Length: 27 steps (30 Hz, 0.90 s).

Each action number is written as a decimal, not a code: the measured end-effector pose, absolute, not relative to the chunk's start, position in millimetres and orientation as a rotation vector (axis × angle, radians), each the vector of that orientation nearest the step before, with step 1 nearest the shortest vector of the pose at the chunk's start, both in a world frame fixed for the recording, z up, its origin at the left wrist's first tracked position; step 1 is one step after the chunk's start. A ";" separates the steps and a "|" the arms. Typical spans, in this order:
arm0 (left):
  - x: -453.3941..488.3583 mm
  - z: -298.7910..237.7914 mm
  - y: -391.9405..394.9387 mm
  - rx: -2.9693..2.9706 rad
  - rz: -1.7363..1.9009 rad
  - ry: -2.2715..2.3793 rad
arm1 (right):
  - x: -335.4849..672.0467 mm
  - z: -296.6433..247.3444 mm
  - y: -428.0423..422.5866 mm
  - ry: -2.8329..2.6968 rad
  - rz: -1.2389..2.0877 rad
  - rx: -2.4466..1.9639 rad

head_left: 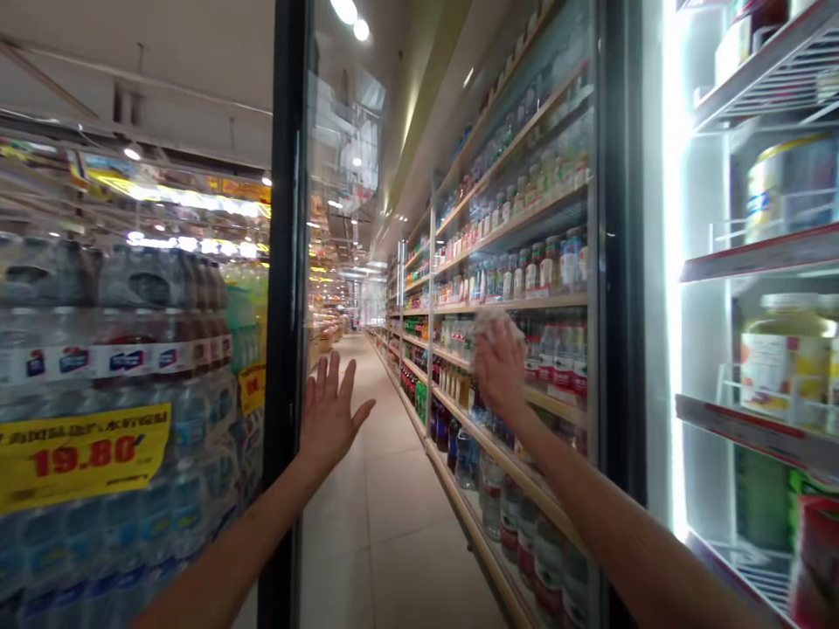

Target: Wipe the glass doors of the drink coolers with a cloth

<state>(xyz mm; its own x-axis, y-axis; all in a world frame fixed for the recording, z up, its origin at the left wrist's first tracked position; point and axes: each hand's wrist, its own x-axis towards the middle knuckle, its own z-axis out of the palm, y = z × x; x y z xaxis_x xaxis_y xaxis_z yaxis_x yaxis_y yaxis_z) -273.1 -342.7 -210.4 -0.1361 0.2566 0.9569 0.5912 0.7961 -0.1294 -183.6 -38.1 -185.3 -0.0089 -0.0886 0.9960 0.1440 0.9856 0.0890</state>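
Observation:
A glass cooler door [367, 419] in a dark frame stands swung open in front of me. My left hand [331, 411] lies spread against the glass near the frame's left upright, fingers apart and nothing in them. Farther right, my right hand [503, 367] presses a crumpled whitish cloth [495, 325] to the pane. Motion blurs this hand a little, and its palm side is hidden. Through or on the glass show shelves of bottles and a long pale floor.
Stacked packs of bottled water [118, 349] rise on the left, with a yellow price sign [85, 454] on them. The lit cooler interior [701, 349] opens on the right, its wire shelves holding drinks such as a juice bottle [780, 358].

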 end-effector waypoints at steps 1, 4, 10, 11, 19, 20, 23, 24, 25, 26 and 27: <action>-272.3 -210.0 -342.5 -0.666 -0.328 -1.721 | -186.5 -188.7 -49.5 -1.648 -0.308 0.109; -270.2 -209.9 -342.1 -0.664 -0.331 -1.721 | -182.8 -191.2 -46.9 -1.697 -0.366 0.149; -269.2 -212.7 -342.3 -0.656 -0.323 -1.717 | -178.1 -155.5 -17.4 -1.408 0.105 -0.389; -267.1 -211.1 -339.2 -0.667 -0.320 -1.690 | -182.9 -152.8 -30.9 -1.462 0.031 -0.290; -229.2 -165.8 -232.1 -1.149 -0.446 -1.430 | -207.7 -179.6 -107.1 -1.610 -0.283 0.346; -227.0 -159.3 -215.0 -1.126 -0.483 -1.427 | -204.5 -182.3 -97.1 -1.588 -0.273 0.350; -228.0 -138.5 -179.1 -0.998 -0.561 -1.412 | -193.1 -187.2 -58.2 -1.512 -0.257 0.207; -230.7 -130.1 -175.3 -0.987 -0.543 -1.397 | -190.3 -188.3 -46.5 -1.496 -0.255 0.132; -234.5 -120.4 -177.2 -1.003 -0.497 -1.380 | -188.5 -189.3 -36.8 -1.489 -0.254 0.066; -239.4 -109.2 -185.0 -1.029 -0.437 -1.368 | -187.5 -190.3 -29.7 -1.497 -0.260 0.024; -245.4 -96.5 -198.5 -1.044 -0.385 -1.363 | -187.4 -191.3 -25.2 -1.510 -0.269 0.008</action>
<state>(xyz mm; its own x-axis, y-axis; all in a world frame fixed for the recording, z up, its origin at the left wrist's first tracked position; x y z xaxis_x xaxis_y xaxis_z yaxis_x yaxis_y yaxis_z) -245.4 -198.5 -96.5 0.2305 0.3311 0.9150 0.7605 0.5253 -0.3817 -187.4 -25.2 -191.3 0.0367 -0.1801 0.9830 0.1707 0.9703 0.1714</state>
